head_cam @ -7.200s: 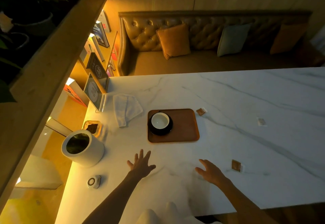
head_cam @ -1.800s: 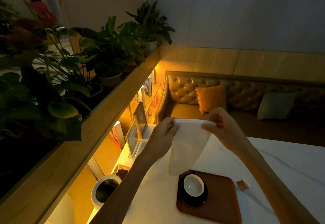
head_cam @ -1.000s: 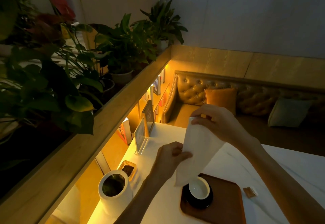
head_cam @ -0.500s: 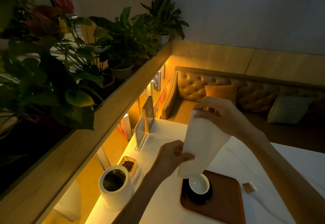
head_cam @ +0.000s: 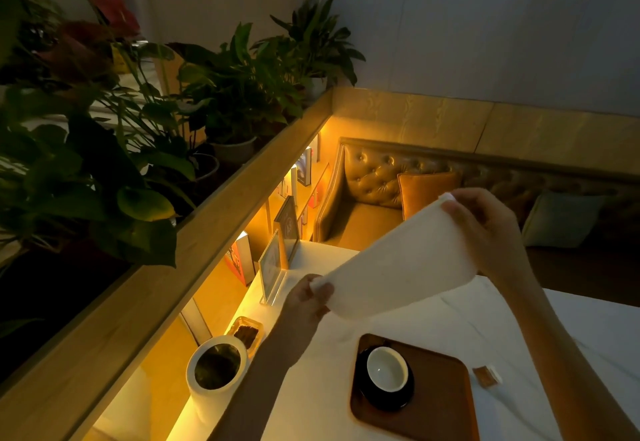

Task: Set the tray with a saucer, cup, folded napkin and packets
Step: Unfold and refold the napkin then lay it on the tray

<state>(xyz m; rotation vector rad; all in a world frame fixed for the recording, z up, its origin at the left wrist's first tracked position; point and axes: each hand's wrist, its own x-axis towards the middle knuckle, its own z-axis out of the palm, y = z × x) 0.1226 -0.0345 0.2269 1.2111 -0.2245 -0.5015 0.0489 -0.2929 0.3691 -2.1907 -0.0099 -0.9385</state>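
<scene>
A white napkin [head_cam: 401,264] hangs in the air above the table, stretched slantwise between both hands. My left hand [head_cam: 306,298] pinches its lower left corner. My right hand [head_cam: 485,229] grips its upper right end. Below it, a brown tray [head_cam: 446,402] lies on the white marble table [head_cam: 588,330]. A white cup [head_cam: 387,368] stands on a black saucer [head_cam: 384,402] at the tray's left side. One brown packet [head_cam: 486,375] lies on the table just right of the tray.
A white cylindrical container [head_cam: 216,368] and a small glass dish [head_cam: 247,331] stand at the table's left edge, with a framed card [head_cam: 272,267] behind them. A wooden ledge with potted plants [head_cam: 221,94] runs along the left. A tufted sofa [head_cam: 374,191] with cushions sits beyond the table.
The napkin hung upright from my right hand with my left hand at its side. Now my left hand has drawn the lower end out to the left, and the napkin lies slanted between both hands.
</scene>
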